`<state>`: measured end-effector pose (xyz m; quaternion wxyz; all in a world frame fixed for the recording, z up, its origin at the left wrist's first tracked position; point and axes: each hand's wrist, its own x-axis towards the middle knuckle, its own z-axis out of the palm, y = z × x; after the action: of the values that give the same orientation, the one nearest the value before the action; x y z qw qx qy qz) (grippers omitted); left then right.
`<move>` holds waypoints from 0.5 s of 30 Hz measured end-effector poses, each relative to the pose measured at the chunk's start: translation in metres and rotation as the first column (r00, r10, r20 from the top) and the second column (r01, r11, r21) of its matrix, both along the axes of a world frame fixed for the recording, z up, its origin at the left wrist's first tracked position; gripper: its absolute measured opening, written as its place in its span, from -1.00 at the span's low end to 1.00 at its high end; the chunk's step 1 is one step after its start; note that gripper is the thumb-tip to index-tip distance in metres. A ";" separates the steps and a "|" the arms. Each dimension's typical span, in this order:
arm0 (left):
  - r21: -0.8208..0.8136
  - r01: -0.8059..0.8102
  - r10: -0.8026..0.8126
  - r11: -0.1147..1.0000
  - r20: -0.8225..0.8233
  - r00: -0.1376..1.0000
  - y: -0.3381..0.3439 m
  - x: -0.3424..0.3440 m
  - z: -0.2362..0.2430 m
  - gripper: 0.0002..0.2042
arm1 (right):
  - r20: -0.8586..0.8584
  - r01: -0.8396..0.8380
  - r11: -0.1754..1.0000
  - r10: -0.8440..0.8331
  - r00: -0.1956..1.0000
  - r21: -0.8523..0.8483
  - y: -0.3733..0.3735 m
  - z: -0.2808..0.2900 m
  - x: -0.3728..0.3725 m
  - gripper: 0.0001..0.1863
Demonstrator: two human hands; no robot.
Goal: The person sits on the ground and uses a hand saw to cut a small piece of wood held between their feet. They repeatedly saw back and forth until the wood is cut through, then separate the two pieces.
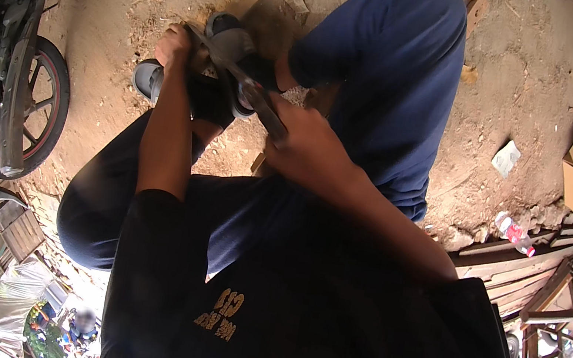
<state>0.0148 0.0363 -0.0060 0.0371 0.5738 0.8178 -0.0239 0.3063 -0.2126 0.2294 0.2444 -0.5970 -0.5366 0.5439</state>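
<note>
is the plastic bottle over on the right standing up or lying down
Lying down. The plastic bottle rests on its side on the dirt ground, beside the wooden planks, its long axis running along the ground.

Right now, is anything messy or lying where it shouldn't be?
Yes. A plastic bottle lies on its side on the dirt by the wooden planks, and wood scraps are scattered around the person's feet.
</note>
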 end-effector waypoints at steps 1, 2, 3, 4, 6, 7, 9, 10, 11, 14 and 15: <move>0.004 -0.019 0.019 1.000 0.017 1.000 -0.003 0.005 0.006 -0.40 | -0.009 0.001 0.998 -0.001 1.000 -0.063 0.015 -0.009 -0.008 -0.53; 0.006 -0.036 0.036 0.999 0.034 0.999 -0.002 0.009 0.009 -0.40 | -0.018 0.002 0.992 -0.004 1.000 -0.127 0.023 -0.013 -0.011 -0.53; 0.001 -0.055 0.055 0.998 0.014 0.998 -0.005 -0.002 0.010 -0.40 | -0.036 0.000 0.997 -0.003 0.999 -0.082 0.011 -0.004 -0.008 -0.53; -0.001 -0.079 0.079 0.997 -0.001 0.997 -0.008 -0.012 0.010 -0.39 | -0.049 -0.006 0.999 0.004 0.999 -0.034 -0.012 0.016 0.004 -0.52; -0.001 -0.079 0.079 0.997 0.014 0.997 -0.005 -0.010 0.012 -0.39 | -0.088 0.034 0.998 -0.030 0.996 0.043 -0.028 0.029 0.015 -0.52; -0.007 -0.069 0.069 0.998 0.032 0.997 -0.004 -0.007 0.018 -0.38 | -0.126 0.065 0.996 -0.057 0.990 0.064 -0.032 0.030 0.016 -0.52; -0.020 0.019 -0.020 1.000 -0.047 0.999 -0.001 -0.027 0.002 -0.38 | -0.129 0.049 0.998 -0.044 0.991 0.034 -0.024 0.023 0.008 -0.50; -0.007 0.031 -0.032 0.999 -0.047 0.998 0.006 -0.024 -0.008 -0.38 | -0.080 0.022 1.000 -0.022 0.997 -0.003 0.004 0.004 -0.003 -0.48; -0.001 0.042 -0.042 0.999 -0.048 0.998 0.008 -0.021 -0.017 -0.38 | -0.034 -0.004 0.999 0.003 0.999 -0.051 0.019 -0.007 -0.007 -0.46; -0.013 0.041 -0.042 0.999 -0.085 0.995 0.001 -0.017 -0.014 -0.38 | -0.089 0.038 0.998 -0.033 0.995 0.053 -0.012 0.000 -0.001 -0.43; -0.001 0.023 -0.023 1.000 -0.071 0.997 0.004 -0.016 -0.008 -0.38 | -0.084 0.035 0.999 -0.034 0.996 0.013 -0.027 0.012 0.004 -0.42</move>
<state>-0.0014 0.0402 -0.0138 0.0079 0.5821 0.8119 -0.0445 0.3100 -0.2396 0.2415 0.2806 -0.5809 -0.5196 0.5602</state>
